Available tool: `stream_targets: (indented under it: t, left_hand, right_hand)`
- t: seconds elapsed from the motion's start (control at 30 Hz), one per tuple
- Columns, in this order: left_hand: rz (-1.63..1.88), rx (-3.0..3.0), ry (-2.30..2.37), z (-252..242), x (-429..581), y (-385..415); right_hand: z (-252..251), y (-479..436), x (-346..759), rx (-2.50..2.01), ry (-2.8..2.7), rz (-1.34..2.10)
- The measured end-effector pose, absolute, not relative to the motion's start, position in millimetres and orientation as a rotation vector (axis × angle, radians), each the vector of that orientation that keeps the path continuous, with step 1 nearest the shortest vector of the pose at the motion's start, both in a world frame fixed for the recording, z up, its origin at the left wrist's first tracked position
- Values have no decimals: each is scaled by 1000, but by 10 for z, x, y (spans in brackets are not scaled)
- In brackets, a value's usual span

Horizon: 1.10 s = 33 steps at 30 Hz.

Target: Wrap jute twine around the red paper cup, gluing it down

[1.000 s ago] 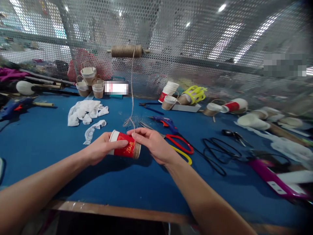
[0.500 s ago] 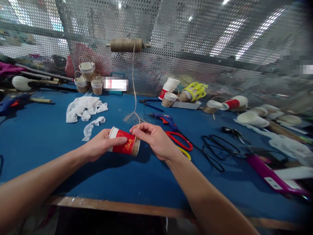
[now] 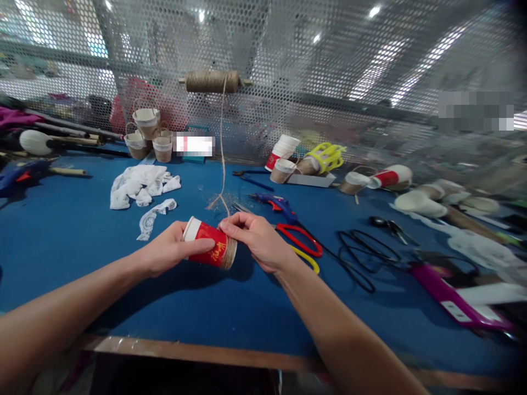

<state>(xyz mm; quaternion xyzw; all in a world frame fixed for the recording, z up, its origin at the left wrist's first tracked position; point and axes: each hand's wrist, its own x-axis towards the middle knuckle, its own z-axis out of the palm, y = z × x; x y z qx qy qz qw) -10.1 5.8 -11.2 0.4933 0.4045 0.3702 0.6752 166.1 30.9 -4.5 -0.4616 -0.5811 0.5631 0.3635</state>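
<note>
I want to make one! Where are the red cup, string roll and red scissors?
red cup (image 3: 214,254): head view, printed side
string roll (image 3: 212,81): head view, wound middle
red scissors (image 3: 307,235): head view, red handle

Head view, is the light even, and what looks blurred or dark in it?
Head view: even overhead light, lamp glare smeared across the perforated metal screen; soft shadow on the blue table beneath the red paper cup; centre sharp, down to the thin brown twine; right edge blurred, its corners dark.
</note>
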Motion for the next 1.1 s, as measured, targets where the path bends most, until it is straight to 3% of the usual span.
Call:
stream_targets:
  t: [0.53, 1.1]
  left_hand:
    - [834, 1216, 862, -169, -124, 134]
    - [763, 1280, 960, -233, 9, 15]
  right_hand:
    - [-64, 360, 1669, -1154, -1474, 1472]
    - [-47, 240, 1582, -1068, -1492, 1711]
